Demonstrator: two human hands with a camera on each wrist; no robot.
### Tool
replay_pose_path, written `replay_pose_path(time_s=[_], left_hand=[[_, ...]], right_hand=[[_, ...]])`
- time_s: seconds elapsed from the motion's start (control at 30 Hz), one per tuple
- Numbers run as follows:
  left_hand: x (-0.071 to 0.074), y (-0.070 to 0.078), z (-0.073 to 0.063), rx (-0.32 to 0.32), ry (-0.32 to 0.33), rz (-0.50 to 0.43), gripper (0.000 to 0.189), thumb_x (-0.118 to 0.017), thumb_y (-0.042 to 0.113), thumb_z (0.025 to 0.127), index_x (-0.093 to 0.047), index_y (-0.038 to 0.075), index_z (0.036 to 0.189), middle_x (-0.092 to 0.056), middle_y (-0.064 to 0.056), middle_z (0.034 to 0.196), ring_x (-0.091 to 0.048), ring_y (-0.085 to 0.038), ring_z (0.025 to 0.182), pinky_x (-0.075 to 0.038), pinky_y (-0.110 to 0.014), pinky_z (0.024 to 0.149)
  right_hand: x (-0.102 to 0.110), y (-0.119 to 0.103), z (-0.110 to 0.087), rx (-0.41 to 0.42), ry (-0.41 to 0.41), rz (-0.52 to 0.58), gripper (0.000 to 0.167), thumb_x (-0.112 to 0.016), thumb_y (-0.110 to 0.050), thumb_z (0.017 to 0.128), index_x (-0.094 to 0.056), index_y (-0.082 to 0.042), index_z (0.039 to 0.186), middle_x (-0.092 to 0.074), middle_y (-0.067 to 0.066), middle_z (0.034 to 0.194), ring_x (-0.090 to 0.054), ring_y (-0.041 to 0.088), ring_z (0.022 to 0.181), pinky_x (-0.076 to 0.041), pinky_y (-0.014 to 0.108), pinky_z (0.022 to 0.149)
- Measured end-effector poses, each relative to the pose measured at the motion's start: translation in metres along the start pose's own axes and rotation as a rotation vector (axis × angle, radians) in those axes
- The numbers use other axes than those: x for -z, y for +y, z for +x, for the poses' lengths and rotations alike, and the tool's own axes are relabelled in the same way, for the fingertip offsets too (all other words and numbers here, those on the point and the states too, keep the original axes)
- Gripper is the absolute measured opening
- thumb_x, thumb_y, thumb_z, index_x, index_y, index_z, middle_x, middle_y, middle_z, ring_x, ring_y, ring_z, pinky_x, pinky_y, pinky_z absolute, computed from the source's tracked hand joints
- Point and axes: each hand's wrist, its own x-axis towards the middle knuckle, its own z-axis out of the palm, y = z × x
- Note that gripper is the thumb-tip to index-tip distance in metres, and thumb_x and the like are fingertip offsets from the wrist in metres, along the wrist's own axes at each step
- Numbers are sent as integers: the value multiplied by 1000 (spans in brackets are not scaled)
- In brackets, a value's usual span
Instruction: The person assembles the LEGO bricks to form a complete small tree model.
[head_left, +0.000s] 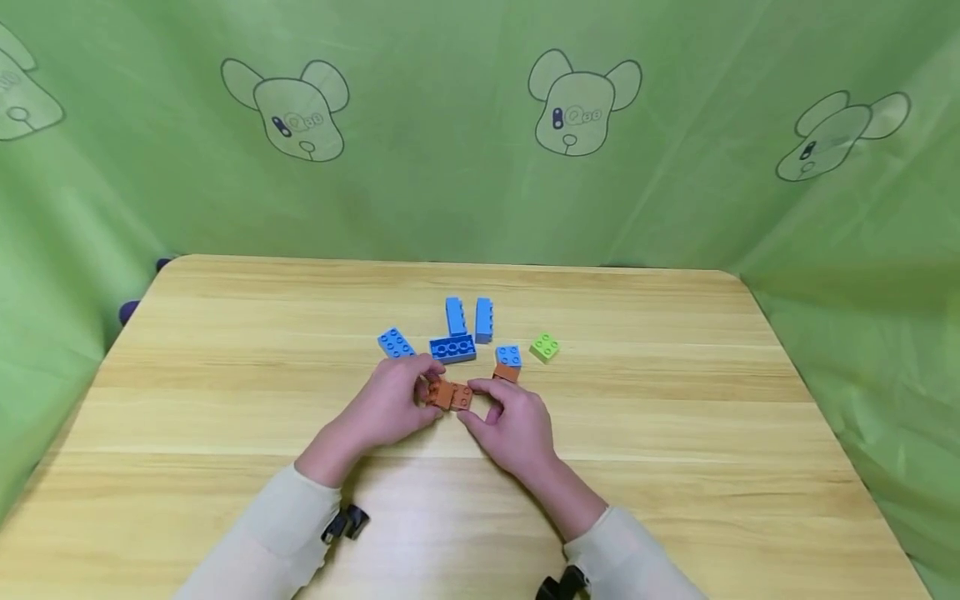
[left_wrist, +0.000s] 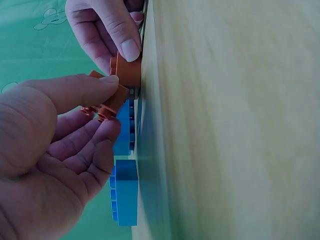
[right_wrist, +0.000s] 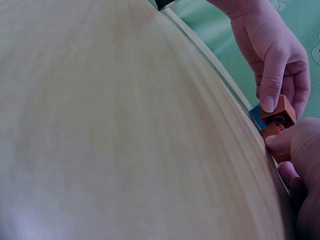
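My left hand (head_left: 392, 398) pinches an orange-brown toy brick (head_left: 442, 393) between thumb and fingers. The brick is tilted, and part of its hollow underside shows in the right wrist view. Facing it, my right hand (head_left: 514, 423) grips a second orange-brown brick (head_left: 462, 397), studs up, by its side near the table. The two bricks meet or overlap closely; whether they are joined I cannot tell. In the left wrist view the left hand's brick (left_wrist: 116, 101) sits just beside the right hand's brick (left_wrist: 130, 72).
Just past the right hand lies another orange-brown brick (head_left: 506, 372) against a small blue brick (head_left: 508, 356). A lime green brick (head_left: 545, 347) is right of them. Several longer blue bricks lie beyond the hands, one upturned (head_left: 453, 349). Green curtain (head_left: 450, 167) hangs behind the wooden table (head_left: 637, 350).
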Motion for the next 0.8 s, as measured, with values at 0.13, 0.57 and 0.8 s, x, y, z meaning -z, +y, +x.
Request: replay_pose_path(time_s=[0.13,0.57,0.8], left_hand=[[-1,1,3,0,14,-16,36,-88,3,74,-69,5,104,-65,1,88,-62,-18,76,-52,-25,65],[-6,3,5,-68,29,2,41,-89,11,75,-74,7,113,-64,0,97,-56,-15,76,-50,-28,64],[-5,3,5,-91,12,-2,38,-83,11,83,-72,3,118,-64,-1,97,-59,-16,80,-51,-28,68]], right_hand=[[-1,-1,1,-8,-6,35,38,-87,-24,80,-75,-14,114,-62,-10,70,-49,3,51,-42,28,47],[-4,0,5,-9,-36,61,40,-87,-27,81,-74,-15,116,-73,-8,89,-51,2,50,-43,27,46],[-3,1,8,-14,-41,61,39,-87,-26,80,-74,-15,116,-74,-7,95,-51,1,50,-44,27,48]])
